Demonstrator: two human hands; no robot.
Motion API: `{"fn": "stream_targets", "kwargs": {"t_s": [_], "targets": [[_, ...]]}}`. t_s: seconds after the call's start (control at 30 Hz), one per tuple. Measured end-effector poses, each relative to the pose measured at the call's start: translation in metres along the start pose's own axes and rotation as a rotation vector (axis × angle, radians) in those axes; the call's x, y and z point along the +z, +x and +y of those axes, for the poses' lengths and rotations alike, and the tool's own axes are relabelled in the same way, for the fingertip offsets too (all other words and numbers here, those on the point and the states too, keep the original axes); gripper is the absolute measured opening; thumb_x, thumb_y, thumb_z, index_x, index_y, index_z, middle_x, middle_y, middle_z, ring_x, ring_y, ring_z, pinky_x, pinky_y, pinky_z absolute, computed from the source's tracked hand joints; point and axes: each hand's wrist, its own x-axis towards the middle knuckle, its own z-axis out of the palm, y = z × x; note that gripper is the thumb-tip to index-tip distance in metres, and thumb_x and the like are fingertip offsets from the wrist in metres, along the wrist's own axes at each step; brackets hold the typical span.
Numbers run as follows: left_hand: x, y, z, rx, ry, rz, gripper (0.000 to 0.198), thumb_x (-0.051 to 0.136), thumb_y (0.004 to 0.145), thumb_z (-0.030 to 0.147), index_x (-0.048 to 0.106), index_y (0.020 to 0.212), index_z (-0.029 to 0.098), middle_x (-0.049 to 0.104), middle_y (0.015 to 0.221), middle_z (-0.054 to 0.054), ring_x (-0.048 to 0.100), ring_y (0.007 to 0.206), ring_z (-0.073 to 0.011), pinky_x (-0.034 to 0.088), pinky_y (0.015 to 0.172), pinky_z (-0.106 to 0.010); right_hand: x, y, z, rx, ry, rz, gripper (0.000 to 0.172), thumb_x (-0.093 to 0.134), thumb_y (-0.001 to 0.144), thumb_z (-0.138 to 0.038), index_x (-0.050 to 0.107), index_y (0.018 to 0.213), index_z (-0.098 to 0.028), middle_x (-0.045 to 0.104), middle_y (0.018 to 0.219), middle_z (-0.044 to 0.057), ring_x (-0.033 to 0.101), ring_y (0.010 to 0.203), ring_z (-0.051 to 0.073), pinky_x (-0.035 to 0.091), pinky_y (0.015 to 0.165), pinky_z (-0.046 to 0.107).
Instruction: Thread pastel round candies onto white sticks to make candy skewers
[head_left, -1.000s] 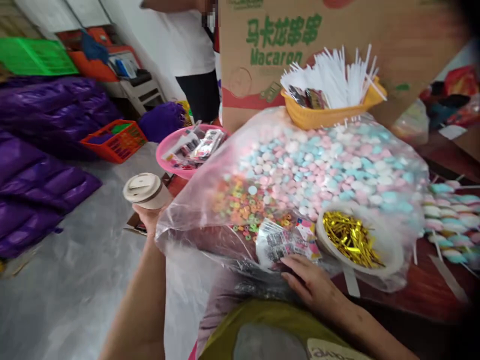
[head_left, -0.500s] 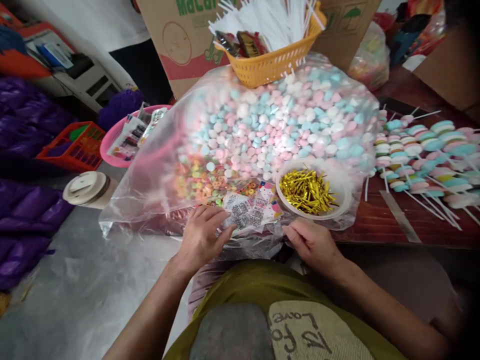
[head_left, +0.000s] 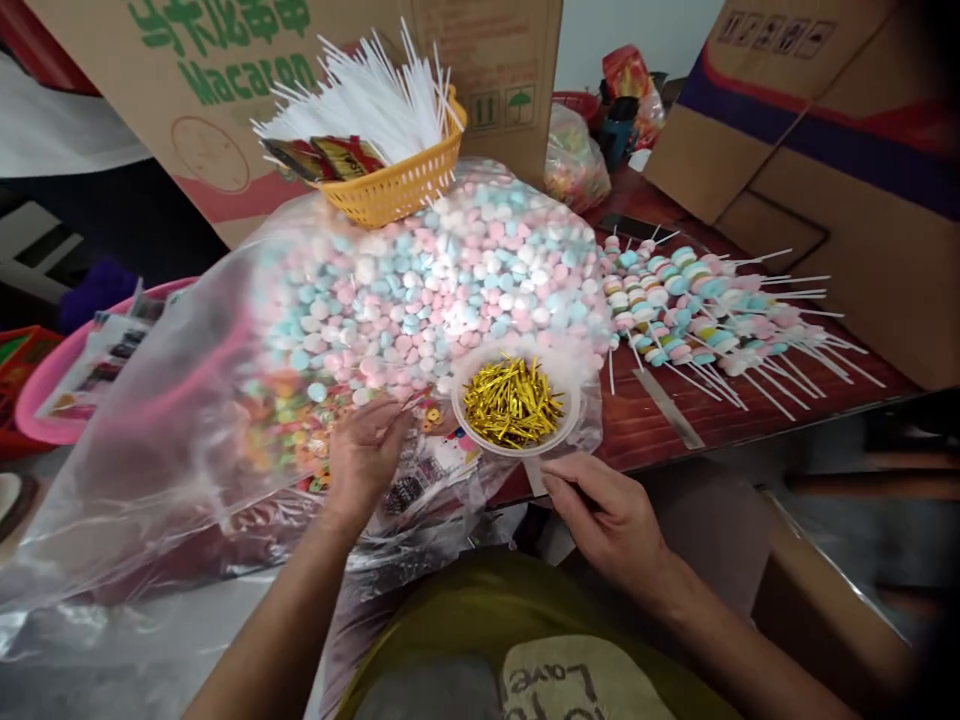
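Note:
My left hand (head_left: 364, 460) reaches over the plastic bag's front edge, beside orange and green ring candies (head_left: 277, 425) and printed sachets (head_left: 424, 475). Its fingers are stretched forward with the thumb apart, and no item shows in them. Just in front of a white round bowl (head_left: 570, 400) heaped with gold twist ties (head_left: 514, 400), my right hand (head_left: 611, 515) is closed, thumb against curled fingers. Whatever it may hold is hidden. Behind both hands lies the large clear bag (head_left: 150, 430) with pink, blue and white candies (head_left: 420, 290).
A yellow basket (head_left: 405, 190) of white sticks (head_left: 375, 110) stands behind the candies. Skewered candies (head_left: 697, 310) are piled on the dark red table (head_left: 660, 440) at right. Cardboard boxes (head_left: 232, 130) rise behind, and a pink basin (head_left: 37, 415) sits at left.
The view has swung right, showing more of the skewered candies and the right-hand box. My left hand has moved farther forward over the candies and sachets; my right hand stays closed near the bowl.

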Motion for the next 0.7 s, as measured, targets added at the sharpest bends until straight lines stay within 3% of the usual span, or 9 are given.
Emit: {"fn": "stream_targets", "kwargs": {"t_s": [0.1,0.17,0.23,0.3,0.4,0.5,0.57,0.63,0.7], "targets": [[-0.019,0.013,0.001,0.209,0.123,-0.208,0.022,0.052,0.087,0.033,0.073,0.089,0.026,0.074,0.095,-0.004,0.066,0.091,-0.0229,0.040,0.096,-0.044,0.015,0.032,-0.008,-0.137,-0.123,0.056,0.026,0.050,0.089,-0.018,0.057,0.114,-0.019,0.063,0.105,0.011,0.057,0.100,0.022,0.048,0.089,0.038],[-0.025,0.022,0.004,0.241,0.239,-0.403,0.022,0.051,0.088,0.031,0.073,0.089,0.028,0.075,0.092,-0.003,0.066,0.090,-0.0245,0.036,0.098,-0.049,0.027,0.051,-0.006,-0.186,-0.171,0.009,0.035,0.046,0.089,-0.022,0.054,0.122,-0.014,0.058,0.119,0.015,0.051,0.114,0.027,0.042,0.098,0.046],[-0.029,0.027,0.006,0.220,0.297,-0.508,0.023,0.050,0.088,0.029,0.072,0.095,0.029,0.075,0.097,-0.003,0.066,0.093,-0.0252,0.036,0.098,-0.051,0.032,0.063,0.000,-0.180,-0.161,-0.023,0.036,0.042,0.090,-0.023,0.056,0.121,-0.013,0.060,0.116,0.015,0.052,0.112,0.028,0.043,0.096,0.048],[-0.033,0.025,0.006,0.216,0.290,-0.484,0.027,0.046,0.090,0.029,0.068,0.107,0.029,0.070,0.113,-0.005,0.063,0.104,-0.0268,0.035,0.099,-0.053,0.029,0.067,0.005,-0.131,-0.147,0.028,0.030,0.043,0.090,-0.023,0.061,0.113,-0.016,0.064,0.105,0.013,0.056,0.101,0.025,0.047,0.090,0.044],[-0.045,0.020,0.013,0.267,0.167,-0.361,0.032,0.041,0.094,0.030,0.064,0.115,0.026,0.063,0.126,-0.009,0.058,0.114,-0.0267,0.031,0.103,-0.054,0.020,0.072,0.002,-0.112,-0.157,0.090,0.023,0.051,0.088,-0.026,0.063,0.105,-0.020,0.064,0.096,0.009,0.058,0.094,0.022,0.048,0.086,0.039],[-0.061,0.022,0.027,0.356,-0.012,-0.372,0.028,0.040,0.094,0.028,0.066,0.105,0.022,0.069,0.112,-0.006,0.061,0.106,-0.0213,0.029,0.105,-0.050,0.026,0.083,-0.013,-0.174,-0.144,-0.057,0.023,0.056,0.083,-0.030,0.062,0.103,-0.019,0.062,0.102,0.009,0.053,0.102,0.024,0.045,0.089,0.041],[-0.068,0.024,0.034,0.360,-0.137,-0.417,0.028,0.040,0.094,0.027,0.066,0.098,0.020,0.071,0.096,-0.004,0.063,0.090,-0.0178,0.038,0.099,-0.044,0.038,0.088,-0.021,-0.126,-0.088,-0.154,0.011,0.054,0.083,-0.026,0.061,0.084,-0.018,0.060,0.085,0.006,0.055,0.088,0.021,0.046,0.078,0.035],[-0.068,0.021,0.038,0.259,-0.263,-0.402,0.025,0.044,0.093,0.030,0.065,0.100,0.019,0.070,0.089,-0.004,0.063,0.082,-0.0166,0.046,0.087,-0.036,0.050,0.086,-0.023,-0.014,-0.006,-0.167,0.020,0.050,0.084,-0.024,0.050,0.065,-0.018,0.050,0.065,0.001,0.049,0.065,0.014,0.041,0.061,0.026],[-0.062,0.012,0.040,0.080,-0.402,-0.336,0.027,0.057,0.086,0.036,0.062,0.105,0.019,0.069,0.091,-0.005,0.063,0.080,-0.0166,0.050,0.073,-0.030,0.057,0.077,-0.021,0.078,0.062,-0.132,0.028,0.050,0.085,-0.028,0.041,0.060,-0.019,0.043,0.060,-0.002,0.042,0.058,0.011,0.034,0.054,0.024]]}}
